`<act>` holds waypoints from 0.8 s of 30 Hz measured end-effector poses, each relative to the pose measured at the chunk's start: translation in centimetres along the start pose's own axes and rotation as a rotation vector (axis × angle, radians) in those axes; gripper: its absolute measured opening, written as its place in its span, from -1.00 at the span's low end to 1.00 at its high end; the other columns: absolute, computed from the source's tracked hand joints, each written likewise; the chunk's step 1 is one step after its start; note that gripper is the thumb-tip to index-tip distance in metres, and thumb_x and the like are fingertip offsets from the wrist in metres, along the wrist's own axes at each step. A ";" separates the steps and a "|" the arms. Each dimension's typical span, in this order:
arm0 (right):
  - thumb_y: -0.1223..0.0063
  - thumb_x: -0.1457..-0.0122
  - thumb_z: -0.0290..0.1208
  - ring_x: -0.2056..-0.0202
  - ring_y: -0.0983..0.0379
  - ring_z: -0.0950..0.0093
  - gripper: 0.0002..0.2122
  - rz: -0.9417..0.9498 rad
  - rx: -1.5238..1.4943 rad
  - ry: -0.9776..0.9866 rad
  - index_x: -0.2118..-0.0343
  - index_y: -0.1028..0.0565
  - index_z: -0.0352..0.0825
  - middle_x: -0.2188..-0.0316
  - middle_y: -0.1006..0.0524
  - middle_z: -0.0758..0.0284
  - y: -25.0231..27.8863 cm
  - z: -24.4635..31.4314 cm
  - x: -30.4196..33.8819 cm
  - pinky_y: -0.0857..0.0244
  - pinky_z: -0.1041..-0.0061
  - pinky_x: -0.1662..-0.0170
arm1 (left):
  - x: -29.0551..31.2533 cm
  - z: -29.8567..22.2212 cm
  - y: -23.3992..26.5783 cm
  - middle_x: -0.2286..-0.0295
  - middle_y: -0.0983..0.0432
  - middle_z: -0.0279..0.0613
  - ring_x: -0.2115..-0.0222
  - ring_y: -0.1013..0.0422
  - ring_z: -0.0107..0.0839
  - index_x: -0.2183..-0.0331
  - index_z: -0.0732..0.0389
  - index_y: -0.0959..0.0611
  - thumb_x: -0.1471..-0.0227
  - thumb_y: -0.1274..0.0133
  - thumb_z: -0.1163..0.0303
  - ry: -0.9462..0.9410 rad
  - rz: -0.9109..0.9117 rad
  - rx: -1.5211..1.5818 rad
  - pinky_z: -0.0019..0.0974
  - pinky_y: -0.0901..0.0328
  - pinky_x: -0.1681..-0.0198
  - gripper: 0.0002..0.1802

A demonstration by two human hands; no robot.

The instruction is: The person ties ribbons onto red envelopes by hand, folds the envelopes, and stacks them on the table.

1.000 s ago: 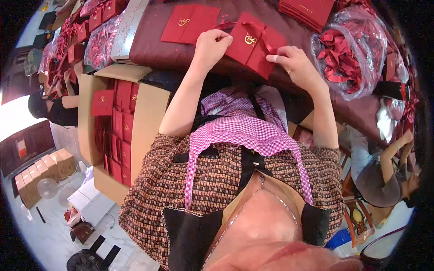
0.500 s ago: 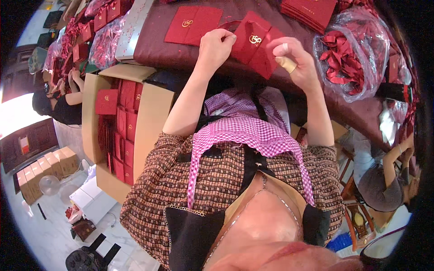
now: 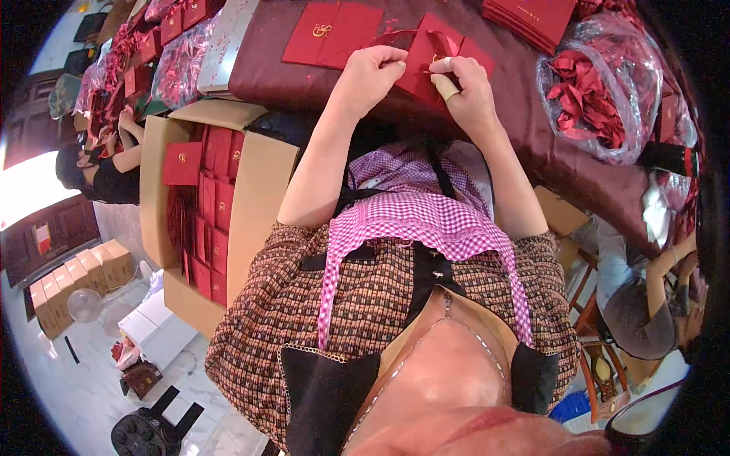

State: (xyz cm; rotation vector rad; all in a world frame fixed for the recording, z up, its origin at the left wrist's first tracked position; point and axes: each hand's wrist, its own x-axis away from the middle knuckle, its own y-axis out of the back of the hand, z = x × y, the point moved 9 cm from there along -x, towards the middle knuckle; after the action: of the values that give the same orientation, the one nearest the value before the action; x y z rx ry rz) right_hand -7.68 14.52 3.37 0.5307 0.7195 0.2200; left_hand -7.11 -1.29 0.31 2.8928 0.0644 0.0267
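You are working on a red card folder lying on the dark maroon tablecloth right in front of you. Your left hand is pinching the folder's left edge between closed fingertips, and your right hand is pressing on its middle, thumb and forefinger closing on something small at the gold emblem; what that piece is, you cannot tell from here.

Judging by what lies around, this folder is mid-way: it is sitting slightly open and tilted, not yet flat and shut like the others. Just to the left of the folder, a finished-looking flat red folder with a gold mark is resting on the cloth. Well to the right of the folder, a neat stack of the same red folders is waiting at the table's far edge. Nearer on that right side, a clear crinkly plastic bag is bulging with glossy red ribbon pieces, so plenty of stock seems left.

Below and to the left of the folder, an open brown cardboard carton is holding rows of matte red folders standing on edge, partly filled. Further left of the folder, another person's arms are busy at their own red pieces.
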 end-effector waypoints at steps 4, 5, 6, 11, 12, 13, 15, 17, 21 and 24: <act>-0.13 0.04 -0.49 0.31 -0.41 0.40 -0.89 -0.022 0.044 -0.001 0.40 -0.50 -0.24 0.42 -0.53 0.40 -0.1 0.3 0.1 -0.17 0.41 0.17 | 0.1 -0.2 -0.3 0.45 -0.55 -0.22 0.45 -0.40 -0.56 0.24 0.42 -0.57 0.11 -0.08 0.51 -0.039 0.039 0.034 -0.48 -0.30 0.36 -0.69; -0.13 0.04 -0.49 0.31 -0.41 0.41 -0.89 -0.032 0.058 0.009 0.39 -0.50 -0.24 0.43 -0.53 0.40 0.0 0.5 0.1 -0.16 0.41 0.17 | 0.1 0.0 -0.2 0.45 -0.55 -0.22 0.45 -0.40 -0.56 0.24 0.42 -0.57 0.11 -0.08 0.51 -0.038 0.038 0.033 -0.48 -0.30 0.36 -0.69; -0.13 0.04 -0.49 0.31 -0.41 0.41 -0.89 -0.033 0.057 0.009 0.39 -0.50 -0.24 0.43 -0.53 0.40 -0.1 0.5 0.1 -0.16 0.41 0.17 | 0.0 0.1 -0.2 0.45 -0.55 -0.22 0.45 -0.40 -0.55 0.24 0.42 -0.57 0.11 -0.08 0.51 -0.053 0.042 0.028 -0.48 -0.31 0.35 -0.69; -0.12 0.04 -0.50 0.33 -0.41 0.41 -0.88 -0.049 0.078 0.017 0.39 -0.49 -0.24 0.46 -0.51 0.41 0.3 1.1 -0.1 -0.14 0.40 0.17 | 0.2 -0.3 -0.4 0.46 -0.54 -0.20 0.44 -0.41 -0.54 0.25 0.42 -0.57 0.12 -0.08 0.53 -0.088 0.041 0.020 -0.46 -0.32 0.34 -0.70; -0.12 0.04 -0.50 0.33 -0.41 0.41 -0.88 -0.050 0.079 0.017 0.39 -0.49 -0.24 0.46 -0.51 0.41 0.3 1.1 -0.1 -0.14 0.40 0.17 | 0.3 -0.6 -0.4 0.46 -0.55 -0.19 0.44 -0.42 -0.53 0.25 0.42 -0.57 0.12 -0.08 0.53 -0.102 0.035 0.011 -0.46 -0.32 0.34 -0.70; -0.12 0.05 -0.50 0.34 -0.41 0.40 -0.88 -0.049 0.091 0.038 0.39 -0.49 -0.24 0.47 -0.51 0.40 0.3 1.3 -0.1 -0.14 0.40 0.17 | 0.5 -0.9 -0.4 0.46 -0.55 -0.18 0.44 -0.42 -0.53 0.26 0.42 -0.57 0.12 -0.08 0.53 -0.116 0.029 0.002 -0.45 -0.33 0.34 -0.70; -0.12 0.06 -0.51 0.35 -0.41 0.40 -0.87 -0.049 0.103 0.059 0.39 -0.49 -0.24 0.47 -0.51 0.40 0.4 1.5 -0.2 -0.14 0.40 0.18 | 0.7 -1.6 -0.6 0.47 -0.51 -0.28 0.44 -0.38 -0.59 0.24 0.39 -0.57 0.09 -0.07 0.53 -0.119 0.032 -0.023 -0.50 -0.29 0.35 -0.72; -0.13 0.09 -0.51 0.37 -0.41 0.39 -0.86 -0.045 0.129 0.076 0.41 -0.47 -0.26 0.48 -0.51 0.39 0.6 1.8 -0.3 -0.14 0.39 0.18 | 0.8 -2.0 -0.7 0.47 -0.46 -0.38 0.44 -0.34 -0.64 0.23 0.36 -0.58 0.06 -0.06 0.54 -0.121 0.034 -0.047 -0.55 -0.25 0.36 -0.74; -0.13 0.10 -0.51 0.37 -0.41 0.38 -0.87 -0.041 0.145 0.080 0.44 -0.45 -0.26 0.49 -0.50 0.37 0.8 2.5 -0.6 -0.14 0.37 0.19 | 1.0 -2.3 -0.8 0.48 -0.47 -0.37 0.45 -0.34 -0.64 0.23 0.36 -0.57 0.07 -0.07 0.53 -0.135 0.019 -0.073 -0.54 -0.26 0.37 -0.73; -0.12 0.11 -0.50 0.37 -0.41 0.36 -0.87 -0.023 0.238 0.108 0.46 -0.42 -0.26 0.51 -0.49 0.35 0.8 3.4 -0.8 -0.14 0.36 0.21 | 1.2 -2.9 -0.9 0.49 -0.48 -0.36 0.45 -0.35 -0.64 0.24 0.36 -0.58 0.08 -0.08 0.54 -0.173 -0.001 -0.129 -0.54 -0.26 0.38 -0.73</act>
State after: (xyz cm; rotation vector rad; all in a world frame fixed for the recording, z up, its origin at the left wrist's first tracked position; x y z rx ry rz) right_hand -6.00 13.59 6.40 0.7409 0.8620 0.1431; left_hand -5.98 0.32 2.92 2.7539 0.0312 -0.2114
